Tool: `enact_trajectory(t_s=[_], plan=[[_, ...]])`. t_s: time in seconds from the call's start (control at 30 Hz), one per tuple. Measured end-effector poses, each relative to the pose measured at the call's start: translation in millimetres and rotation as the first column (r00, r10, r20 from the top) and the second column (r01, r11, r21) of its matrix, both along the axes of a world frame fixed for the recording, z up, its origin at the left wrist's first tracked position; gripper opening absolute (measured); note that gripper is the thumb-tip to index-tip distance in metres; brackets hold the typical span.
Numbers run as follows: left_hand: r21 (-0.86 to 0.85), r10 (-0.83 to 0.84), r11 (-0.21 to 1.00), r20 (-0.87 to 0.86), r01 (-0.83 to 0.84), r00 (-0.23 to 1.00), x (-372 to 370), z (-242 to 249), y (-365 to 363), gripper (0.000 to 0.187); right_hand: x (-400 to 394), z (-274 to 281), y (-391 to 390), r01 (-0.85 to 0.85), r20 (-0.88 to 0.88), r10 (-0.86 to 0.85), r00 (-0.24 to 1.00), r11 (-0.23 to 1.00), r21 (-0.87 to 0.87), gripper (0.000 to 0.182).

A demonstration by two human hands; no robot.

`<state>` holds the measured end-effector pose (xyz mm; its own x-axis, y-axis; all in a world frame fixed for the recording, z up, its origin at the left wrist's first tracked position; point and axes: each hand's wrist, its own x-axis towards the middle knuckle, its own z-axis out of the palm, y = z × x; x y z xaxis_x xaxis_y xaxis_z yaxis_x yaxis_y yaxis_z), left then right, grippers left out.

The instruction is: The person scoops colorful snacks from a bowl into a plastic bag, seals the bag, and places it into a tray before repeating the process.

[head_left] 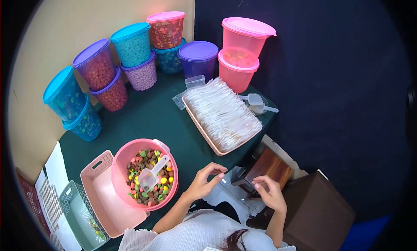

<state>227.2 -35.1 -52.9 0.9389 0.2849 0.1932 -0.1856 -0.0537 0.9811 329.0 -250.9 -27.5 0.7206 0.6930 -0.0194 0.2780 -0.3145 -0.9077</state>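
Observation:
My left hand (206, 181) is raised in front of my body, to the right of the pink bucket (120, 194). Its thumb and fingers are closed in a pinch, with a small white bit (223, 178) at the tips. Facing it, my right hand (271, 193) has its fingers curled together; what they hold, if anything, is too small to make out. In the bucket lie brown, yellow, green and pink candies (163, 194), with a clear scoop (150, 178) resting on them. A basket packed with white sachets (221, 114) stands beyond my hands.
Stacked lidded tubs (132, 42) of candy line the back. More scoops (256, 100) lie by the pink tubs (238, 75). At left are a pink basket (97, 175), a green basket (71, 207) holding a small candy packet, and white sheets (55, 164). A brown box (323, 212) stands right.

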Motion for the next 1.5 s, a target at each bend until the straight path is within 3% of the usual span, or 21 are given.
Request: enact_trajectory(t_s=[0.1,0.23,0.27,0.37,0.43,0.47,0.57,0.67,0.83,0.9,1.03,1.13,1.2,1.33,1.43,1.5], plan=[[0.058,0.011,0.998,-0.050,-0.008,0.999,7.2,-3.4,4.0,0.018,34.8,9.5,17.3,0.068,0.003,-0.070,0.998,0.981,0.184,0.010],[0.237,0.189,0.955,-0.017,-0.180,0.982,19.3,-11.3,4.9,0.021,107.1,33.4,67.2,-0.108,0.341,0.043,0.939,0.979,0.174,0.005],[0.234,0.214,0.951,-0.020,-0.204,0.977,24.5,-14.5,5.6,0.021,128.8,36.1,85.0,-0.177,0.434,0.096,0.896,0.973,0.151,0.006],[0.228,0.293,0.934,-0.052,-0.274,0.955,34.3,-20.3,-1.6,0.022,186.3,27.7,144.9,-0.328,0.479,0.261,0.838,0.943,0.060,0.009],[0.211,0.317,0.933,-0.093,-0.292,0.944,45.0,-15.5,-3.8,0.022,219.4,4.8,186.5,-0.488,0.510,0.498,0.701,0.857,-0.166,0.011],[0.217,0.350,0.921,-0.099,-0.323,0.931,50.1,-14.5,-4.1,0.022,227.9,-3.3,200.0,-0.519,0.506,0.521,0.687,0.840,-0.159,0.011],[0.260,0.392,0.897,-0.097,-0.357,0.915,62.7,-11.7,-6.6,0.022,242.1,-18.5,229.4,-0.599,0.507,0.691,0.514,0.713,-0.364,0.011],[0.267,0.476,0.859,-0.109,-0.436,0.872,71.8,-16.6,-9.3,0.022,242.1,-17.1,236.6,-0.629,0.478,0.768,0.425,0.631,-0.454,0.013],[0.257,0.634,0.763,-0.120,-0.593,0.764,86.3,-26.6,-24.0,0.022,239.4,-16.6,235.9,-0.640,0.513,0.786,0.347,0.598,-0.483,0.014],[0.249,0.683,0.724,-0.123,-0.644,0.720,89.5,-27.3,-32.3,0.022,236.5,-13.6,234.5,-0.627,0.496,0.771,0.398,0.624,-0.466,0.017],[0.248,0.749,0.659,-0.137,-0.710,0.648,87.5,-24.7,-43.3,0.023,230.5,-17.3,229.4,-0.725,0.408,0.851,0.330,0.505,-0.468,0.023],[0.256,0.790,0.613,-0.155,-0.748,0.594,81.2,-19.1,-46.6,0.024,226.7,-29.0,231.2,-0.737,0.510,0.819,0.261,0.511,-0.443,0.027],[0.236,0.814,0.581,-0.179,-0.779,0.553,79.7,-18.7,-54.0,0.024,226.7,-29.8,230.2,-0.754,0.535,0.797,0.280,0.527,-0.392,0.030],[0.221,0.840,0.541,-0.177,-0.811,0.512,79.6,-15.1,-55.3,0.024,231.7,-28.2,229.7,-0.757,0.438,0.861,0.260,0.463,-0.461,0.033],[0.204,0.857,0.514,-0.153,-0.833,0.492,78.9,-9.4,-57.2,0.023,232.5,-25.7,230.2,-0.750,0.475,0.828,0.298,0.511,-0.421,0.033],[0.210,0.876,0.482,-0.139,-0.851,0.462,74.3,-4.5,-57.5,0.023,233.4,-16.3,234.1,-0.751,0.302,0.799,0.520,0.596,-0.285,0.030]])
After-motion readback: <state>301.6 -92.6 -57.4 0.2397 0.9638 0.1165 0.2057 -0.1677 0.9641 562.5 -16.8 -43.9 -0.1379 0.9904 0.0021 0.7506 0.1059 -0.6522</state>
